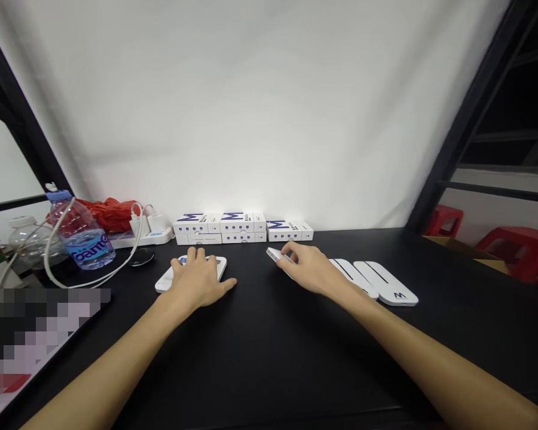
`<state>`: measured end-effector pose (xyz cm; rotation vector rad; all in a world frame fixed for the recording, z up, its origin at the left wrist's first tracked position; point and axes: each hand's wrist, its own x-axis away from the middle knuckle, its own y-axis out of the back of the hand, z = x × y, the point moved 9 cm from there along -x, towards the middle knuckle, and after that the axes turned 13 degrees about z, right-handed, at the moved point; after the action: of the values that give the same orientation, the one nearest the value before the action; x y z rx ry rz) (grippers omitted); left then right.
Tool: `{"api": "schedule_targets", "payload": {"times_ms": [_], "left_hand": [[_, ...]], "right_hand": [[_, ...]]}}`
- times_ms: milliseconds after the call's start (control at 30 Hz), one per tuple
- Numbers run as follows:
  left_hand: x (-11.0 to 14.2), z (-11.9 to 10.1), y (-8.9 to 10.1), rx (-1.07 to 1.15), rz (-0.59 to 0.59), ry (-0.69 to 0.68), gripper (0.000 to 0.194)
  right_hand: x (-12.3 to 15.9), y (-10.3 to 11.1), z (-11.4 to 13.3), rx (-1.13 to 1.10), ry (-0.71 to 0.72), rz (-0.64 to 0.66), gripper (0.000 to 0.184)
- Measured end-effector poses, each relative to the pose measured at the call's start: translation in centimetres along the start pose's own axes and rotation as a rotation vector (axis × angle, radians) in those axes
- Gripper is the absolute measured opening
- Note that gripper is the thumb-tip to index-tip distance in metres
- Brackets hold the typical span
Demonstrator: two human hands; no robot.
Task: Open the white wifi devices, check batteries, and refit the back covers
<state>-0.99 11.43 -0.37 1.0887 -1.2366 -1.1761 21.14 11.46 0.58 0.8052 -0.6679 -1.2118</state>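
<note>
My left hand (pixel 196 279) lies with fingers spread over a flat white case with rounded corners (pixel 165 283), whose middle it mostly hides. Its thumb points out to the right above the black table (pixel 251 364). Between the thumb and fingers of my right hand (pixel 305 266) is a slim white case (pixel 276 255), tilted with its left end raised; the rest of it is behind the hand. To the right of that hand lie two flat white cases, the nearer (pixel 346 269) partly behind my wrist, the other (pixel 385 283) bearing a dark slot and logo.
White boxes with a purple M (pixel 242 222) line the wall. At the left are a water bottle (pixel 86 236), a clear jar (pixel 23 239), a power strip (pixel 164 236) with white cables, a red bag (pixel 110 214) and a black disc (pixel 141 257). Red stools (pixel 517 248) stand at the right.
</note>
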Motion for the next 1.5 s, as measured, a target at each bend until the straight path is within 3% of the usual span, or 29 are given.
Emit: {"api": "schedule_targets", "payload": {"times_ms": [200, 367, 567, 833, 1000, 1200, 1333, 1500], "left_hand": [[1.4, -2.4, 0.1, -0.005, -0.017, -0.138, 0.045], [0.7, -1.0, 1.8, 0.2, -0.063, -0.148, 0.041], [-0.8, 0.3, 0.5, 0.533, 0.13, -0.15, 0.028], [-0.8, 1.6, 1.3, 0.345, 0.015, -0.093, 0.022], [-0.6, 3.9, 3.2, 0.249, -0.131, -0.011, 0.025], [-2.0, 7.3, 0.9, 0.137, 0.06, 0.17, 0.049], [-2.0, 8.3, 1.5, 0.163, 0.039, 0.209, 0.048], [-2.3, 8.8, 2.7, 0.362, -0.031, 0.138, 0.032]], "right_hand": [[0.0, -0.7, -0.6, 0.296, -0.087, 0.061, 0.039], [0.3, -0.9, -0.5, 0.378, -0.111, 0.134, 0.042], [0.4, -0.8, -0.5, 0.408, -0.118, 0.156, 0.04], [0.3, -0.9, -0.7, 0.412, -0.101, 0.163, 0.041], [0.2, -1.0, -1.1, 0.373, -0.091, 0.168, 0.038], [-0.1, -1.1, -1.4, 0.365, -0.082, 0.176, 0.041], [-0.2, -1.1, -1.4, 0.369, -0.073, 0.168, 0.039], [-0.3, -1.2, -1.7, 0.366, -0.076, 0.165, 0.041]]}}
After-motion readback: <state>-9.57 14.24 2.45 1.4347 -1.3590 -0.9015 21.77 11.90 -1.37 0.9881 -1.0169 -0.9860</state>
